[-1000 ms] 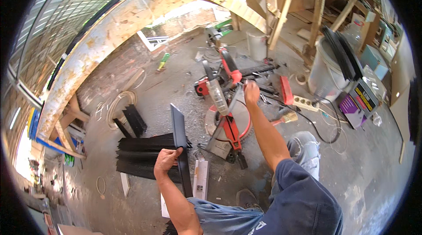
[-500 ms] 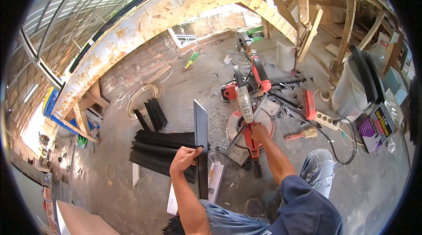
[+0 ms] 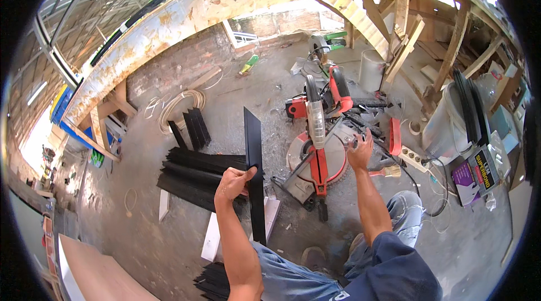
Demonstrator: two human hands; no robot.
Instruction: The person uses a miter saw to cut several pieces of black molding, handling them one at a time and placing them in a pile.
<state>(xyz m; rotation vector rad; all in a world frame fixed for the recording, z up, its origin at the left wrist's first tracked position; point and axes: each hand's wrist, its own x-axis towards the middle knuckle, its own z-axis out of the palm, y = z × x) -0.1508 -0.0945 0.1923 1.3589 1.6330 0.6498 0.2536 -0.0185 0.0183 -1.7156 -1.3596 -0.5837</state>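
My left hand [image 3: 232, 184] is closed around a long black strip [image 3: 254, 143], its thumb pressed on the face. The strip stands nearly upright with an angled top end. To its right sits a red and grey mitre saw [image 3: 319, 157] on the floor, its head raised behind the round base. My right hand [image 3: 360, 151] is at the right end of the saw's fence, fingers apart and partly bent. Nothing shows in its grip; whether its fingertips touch the fence I cannot tell. A stack of black strips [image 3: 194, 180] lies left of my left hand.
Dark offcuts [image 3: 372, 112] are strewn behind the saw. A paintbrush [image 3: 387, 172], a power strip [image 3: 413, 158] and a purple and black box [image 3: 476, 174] lie right. Coiled hose [image 3: 189, 101], a green-handled tool [image 3: 248, 65] and a wooden bench [image 3: 197, 13] stand beyond. White pieces [image 3: 212, 239] lie near my knees.
My right hand has left the saw's middle and moved right to the fence end, its fingers opening. My left hand still holds the black strip, now turned slightly. The view has shifted a little.
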